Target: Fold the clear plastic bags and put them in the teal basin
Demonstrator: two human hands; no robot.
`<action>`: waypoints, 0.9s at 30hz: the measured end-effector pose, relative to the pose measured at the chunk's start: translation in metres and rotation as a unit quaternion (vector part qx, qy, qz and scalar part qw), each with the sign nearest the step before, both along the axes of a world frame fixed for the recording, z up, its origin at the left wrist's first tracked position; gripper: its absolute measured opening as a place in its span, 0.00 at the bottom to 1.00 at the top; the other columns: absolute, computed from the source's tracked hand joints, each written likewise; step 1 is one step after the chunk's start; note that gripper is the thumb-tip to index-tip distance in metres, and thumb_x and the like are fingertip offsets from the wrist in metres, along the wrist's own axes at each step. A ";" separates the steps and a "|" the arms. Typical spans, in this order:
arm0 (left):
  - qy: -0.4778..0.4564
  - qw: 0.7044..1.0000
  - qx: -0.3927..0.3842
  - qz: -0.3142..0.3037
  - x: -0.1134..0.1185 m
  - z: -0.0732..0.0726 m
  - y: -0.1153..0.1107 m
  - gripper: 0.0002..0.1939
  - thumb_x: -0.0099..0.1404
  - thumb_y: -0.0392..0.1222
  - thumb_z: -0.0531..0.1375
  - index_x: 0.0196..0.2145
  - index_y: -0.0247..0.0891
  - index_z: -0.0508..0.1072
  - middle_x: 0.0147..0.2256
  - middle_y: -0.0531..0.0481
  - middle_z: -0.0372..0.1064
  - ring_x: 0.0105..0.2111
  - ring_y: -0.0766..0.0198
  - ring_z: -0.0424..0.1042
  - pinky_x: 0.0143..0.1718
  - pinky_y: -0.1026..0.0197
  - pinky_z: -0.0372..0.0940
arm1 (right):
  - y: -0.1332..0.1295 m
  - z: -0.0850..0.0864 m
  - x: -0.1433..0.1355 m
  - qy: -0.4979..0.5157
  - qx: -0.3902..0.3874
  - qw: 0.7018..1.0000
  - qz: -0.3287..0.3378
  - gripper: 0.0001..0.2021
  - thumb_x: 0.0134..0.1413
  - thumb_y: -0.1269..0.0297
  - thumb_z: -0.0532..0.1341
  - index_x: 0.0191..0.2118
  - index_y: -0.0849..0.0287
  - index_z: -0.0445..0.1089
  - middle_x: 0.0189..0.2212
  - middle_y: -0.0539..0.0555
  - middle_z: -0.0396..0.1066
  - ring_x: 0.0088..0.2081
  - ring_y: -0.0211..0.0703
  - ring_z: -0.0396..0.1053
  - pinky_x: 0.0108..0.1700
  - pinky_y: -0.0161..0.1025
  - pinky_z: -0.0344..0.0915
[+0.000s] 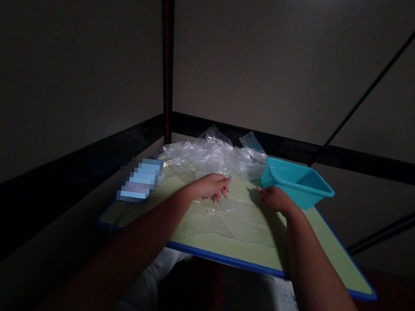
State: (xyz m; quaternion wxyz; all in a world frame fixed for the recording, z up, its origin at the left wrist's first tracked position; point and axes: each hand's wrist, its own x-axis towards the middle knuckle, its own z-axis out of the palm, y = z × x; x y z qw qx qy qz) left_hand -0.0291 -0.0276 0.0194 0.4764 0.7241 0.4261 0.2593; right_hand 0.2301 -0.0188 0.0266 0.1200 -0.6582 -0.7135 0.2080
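Observation:
A clear plastic bag (229,222) lies flat on the yellow-green table (324,242). Over its far left part is my left hand (213,187), thumb and forefinger together and the other fingers curled; what it pinches, if anything, is too small to make out. My right hand (274,197) is closed just in front of the turquoise basin (295,185), its fingertips pointing left, and its hold is also unclear. Behind both hands spreads a heap of crumpled clear plastic bags (215,154).
A pixelated light-blue object (141,180) stands at the table's left edge. The table has a blue rim (224,260). Dark-trimmed walls rise behind it and to the left. My legs are under the near edge.

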 end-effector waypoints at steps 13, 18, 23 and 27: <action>0.222 0.901 0.364 -0.077 -0.007 -0.011 0.004 0.18 0.53 0.52 0.65 0.22 0.38 0.63 0.27 0.51 0.61 0.36 0.59 0.61 0.33 0.64 0.52 | -0.016 0.002 -0.018 0.192 -0.100 0.963 0.161 0.25 0.49 0.40 0.56 0.31 0.63 0.67 0.16 0.47 0.63 0.13 0.29 0.52 0.15 0.30 0.48; 0.259 0.887 0.373 -0.077 -0.010 -0.016 0.005 0.20 0.47 0.55 0.68 0.21 0.37 0.66 0.30 0.49 0.61 0.42 0.55 0.57 0.37 0.62 0.54 | -0.015 0.000 -0.017 0.180 -0.104 0.965 0.162 0.23 0.50 0.41 0.56 0.29 0.61 0.66 0.17 0.47 0.64 0.13 0.29 0.52 0.15 0.30 0.49; 0.259 0.886 0.378 -0.070 -0.010 -0.016 0.006 0.21 0.47 0.57 0.68 0.21 0.37 0.66 0.32 0.49 0.61 0.42 0.55 0.56 0.38 0.62 0.54 | -0.012 -0.001 -0.013 0.150 -0.084 0.976 0.135 0.23 0.52 0.42 0.54 0.28 0.60 0.65 0.18 0.48 0.65 0.13 0.29 0.53 0.15 0.31 0.48; 0.255 0.891 0.367 -0.079 -0.009 -0.013 0.004 0.21 0.47 0.57 0.68 0.22 0.37 0.67 0.32 0.49 0.60 0.43 0.55 0.56 0.39 0.62 0.54 | -0.006 -0.002 -0.006 0.102 -0.034 0.993 0.054 0.22 0.56 0.45 0.52 0.27 0.61 0.65 0.17 0.50 0.66 0.14 0.31 0.54 0.16 0.32 0.49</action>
